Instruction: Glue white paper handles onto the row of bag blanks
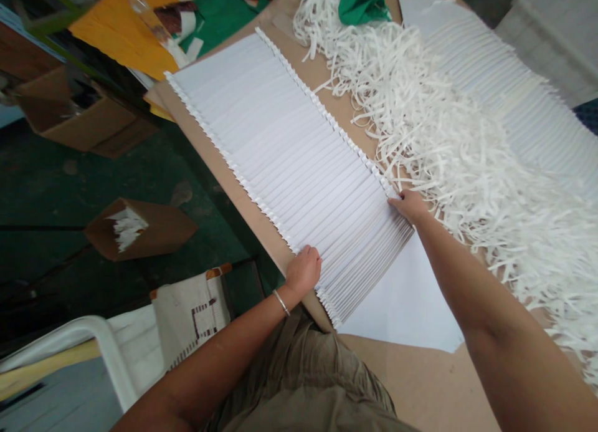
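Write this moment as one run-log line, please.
left hand: on left edge of overlapping sheets | right hand: on right edge | white strips: heaped beside sheets

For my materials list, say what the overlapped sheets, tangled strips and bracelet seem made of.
Overlapped sheets: probably matte paper, thin and crisp-edged. Tangled strips: likely paper or fabric tape, matte, curling loosely. Bracelet: perhaps smooth metal, from its silvery look.

A long, fanned row of overlapping white paper pieces [289,145] with jagged side edges lies on the brown counter [411,385], slanting from the upper left to the lower centre of the frame, its ridges tightest near the lower end, where smooth white paper [406,304] extends beyond
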The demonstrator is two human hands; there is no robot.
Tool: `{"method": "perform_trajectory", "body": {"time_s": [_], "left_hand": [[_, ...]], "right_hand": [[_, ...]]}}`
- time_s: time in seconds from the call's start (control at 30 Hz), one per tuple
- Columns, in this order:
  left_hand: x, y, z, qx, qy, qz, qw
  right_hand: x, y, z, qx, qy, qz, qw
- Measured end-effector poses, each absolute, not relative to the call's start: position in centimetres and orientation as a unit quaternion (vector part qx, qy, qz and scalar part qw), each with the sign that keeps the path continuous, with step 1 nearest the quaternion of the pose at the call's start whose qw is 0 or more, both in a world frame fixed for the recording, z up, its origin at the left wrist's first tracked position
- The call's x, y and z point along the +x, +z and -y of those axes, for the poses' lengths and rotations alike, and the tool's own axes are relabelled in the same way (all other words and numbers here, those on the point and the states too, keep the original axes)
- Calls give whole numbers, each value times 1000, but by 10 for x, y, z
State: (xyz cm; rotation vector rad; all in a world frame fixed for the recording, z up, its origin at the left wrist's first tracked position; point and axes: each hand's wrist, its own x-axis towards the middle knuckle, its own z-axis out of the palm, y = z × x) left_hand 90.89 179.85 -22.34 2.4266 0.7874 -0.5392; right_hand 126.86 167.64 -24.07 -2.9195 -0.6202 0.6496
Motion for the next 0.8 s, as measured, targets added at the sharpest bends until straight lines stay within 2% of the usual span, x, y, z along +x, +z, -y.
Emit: {"method": "perform_trajectory", "body": {"time_s": [0.3,0.4,0.5,0.63,0.8], "left_hand": [[912,-226,-1804,907,-201,-276,246],[906,-227,-1810,912,-157,-290,243],[899,-228,-1816,911,-114,-315,240],[897,-229,-1818,903,-120,-326,253],[898,-231,-1822,898,-132,-319,272]], "right_hand": [[1268,-236,-1673,-953,219,208,35],[1253,-230,-1670,-958,145,241,48],[1222,-225,-1676,-918,61,379,96],[1169,-225,-1697,-824,119,535,143],[1136,-235,-1712,-827,125,528,145]]}}
